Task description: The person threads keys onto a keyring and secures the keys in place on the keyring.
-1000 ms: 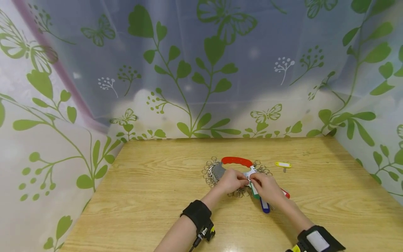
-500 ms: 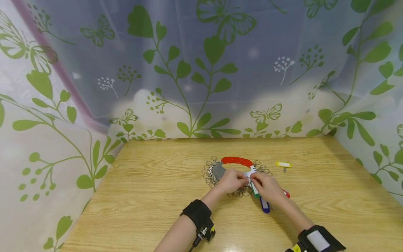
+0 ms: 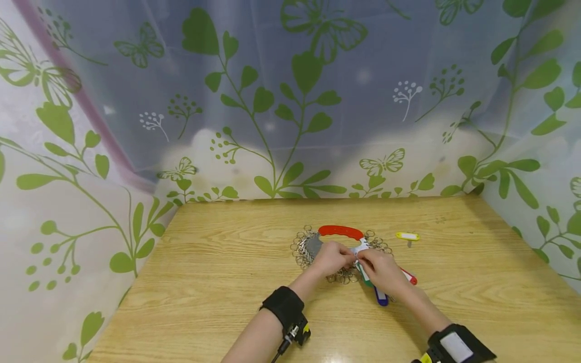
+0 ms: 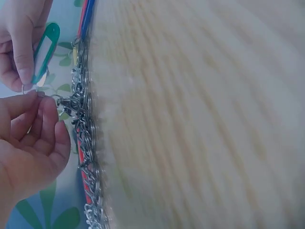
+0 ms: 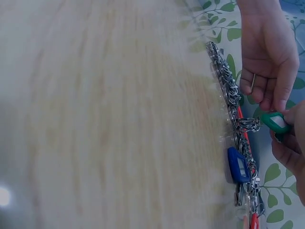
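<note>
Against half a second earlier: both hands keep nearly the same pose. The whole head view slips slightly up and left, and more of the red key tag (image 3: 410,277) shows beyond the right hand (image 3: 385,272). Blue key tag (image 3: 382,296) and yellow key tag (image 3: 407,236) show no clear move of their own.

Edges and room: the holder (image 3: 313,245) sits right of centre on the wood-grain tabletop (image 3: 209,262), apart from the rear edge, where a leaf-and-butterfly sheet (image 3: 363,111) rises. More tabletop extends to the left than to the right. The yellow tag, with a small key (image 3: 410,244), lies to the right, apart from the holder.

Fingers: left hand (image 3: 333,258) has thumb and forefinger together, pinching a small metal clip (image 4: 58,100) at the holder's near side. Right hand pinches the green key tag (image 4: 46,52) at its ring end. The two sets of fingertips nearly meet; the contact between ring and clip is too small to read.

Appearance: holder has a grey-white plate, a red handle (image 3: 340,232) at the far side and a dense fringe of silver rings and clips. Green tag carries a white label and stands tilted in the left wrist view; it is off the tabletop, between the hands.
</note>
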{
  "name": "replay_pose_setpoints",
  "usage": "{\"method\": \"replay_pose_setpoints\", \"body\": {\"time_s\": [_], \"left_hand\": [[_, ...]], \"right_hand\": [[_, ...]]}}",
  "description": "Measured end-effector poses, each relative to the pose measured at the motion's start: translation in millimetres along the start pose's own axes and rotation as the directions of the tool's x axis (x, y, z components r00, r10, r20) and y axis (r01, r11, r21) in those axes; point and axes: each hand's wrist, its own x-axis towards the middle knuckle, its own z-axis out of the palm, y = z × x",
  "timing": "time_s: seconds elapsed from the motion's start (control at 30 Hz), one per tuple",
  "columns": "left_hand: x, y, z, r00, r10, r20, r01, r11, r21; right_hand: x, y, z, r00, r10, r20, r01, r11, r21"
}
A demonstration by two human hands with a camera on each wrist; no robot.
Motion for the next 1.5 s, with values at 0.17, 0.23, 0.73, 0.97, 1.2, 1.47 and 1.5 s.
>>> {"method": "replay_pose_setpoints", "body": {"time_s": [0.17,0.23,0.73,0.97,1.2,1.47,1.5], "left_hand": [[-2.7,-3.5,-0.6,0.997,0.018,0.068,-0.018,1.0,-0.001],[-3.5,-3.1,-0.2,0.996,0.026,0.09,-0.028,0.999,0.017],[-3.8,3.1,5.4,0.997,0.044,0.062,-0.047,0.997,0.056],[-3.7,-2.5,-0.6,0.999,0.049,0.01,-0.05,0.997,0.057],[-1.1,-7.0,-2.7,0.999,0.04,0.02,-0.04,0.999,0.009],[-3.8,-7.7,-5.6,0.994,0.048,0.101,-0.05,0.999,0.016],[-4.2,-7.4,-5.9,0.993,0.05,0.104,-0.052,0.998,0.018]], "right_hand": [[1,1,-0.4,0.989,0.144,0.037,-0.146,0.987,0.062],[0,2,-0.9,0.981,0.187,0.047,-0.19,0.978,0.085],[-7,0,-3.8,0.985,0.172,-0.004,-0.171,0.983,0.069],[0,-4,2.0,0.991,0.131,-0.006,-0.131,0.989,0.071],[4,-6,1.6,0.991,0.131,0.003,-0.131,0.988,0.08],[6,-4,0.3,0.973,0.229,0.037,-0.232,0.965,0.119],[6,-5,0.2,0.971,0.234,0.044,-0.238,0.964,0.122]]}}
